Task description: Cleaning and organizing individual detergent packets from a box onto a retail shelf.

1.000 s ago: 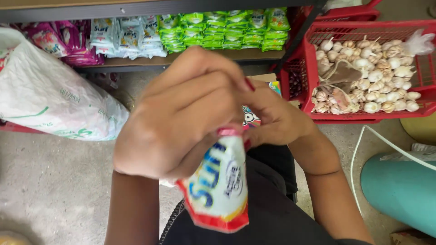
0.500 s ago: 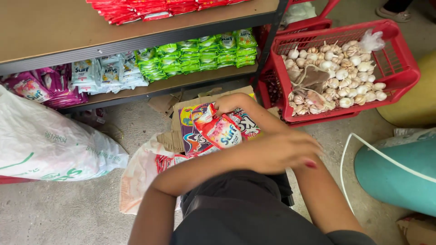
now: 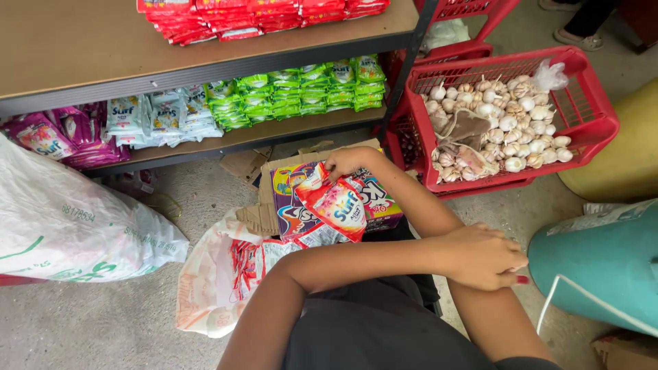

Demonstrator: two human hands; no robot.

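Red and orange soap sachets [image 3: 336, 203] hang in a strip from our right hand [image 3: 347, 162], which pinches their top edge above the cardboard box [image 3: 274, 179]. Our left hand [image 3: 480, 255] rests curled and holding nothing, crossed over the right forearm to the right of the box. Behind the box stands the shelf [image 3: 226, 140]; a red basket [image 3: 595, 109] of garlic sits to the box's right.

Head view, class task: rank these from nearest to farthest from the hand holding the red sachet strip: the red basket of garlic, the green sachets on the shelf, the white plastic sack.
1. Red plastic basket of garlic bulbs, just right of the right hand.
2. Green sachets, stacked on the shelf above it.
3. White plastic sack, far left on the floor.
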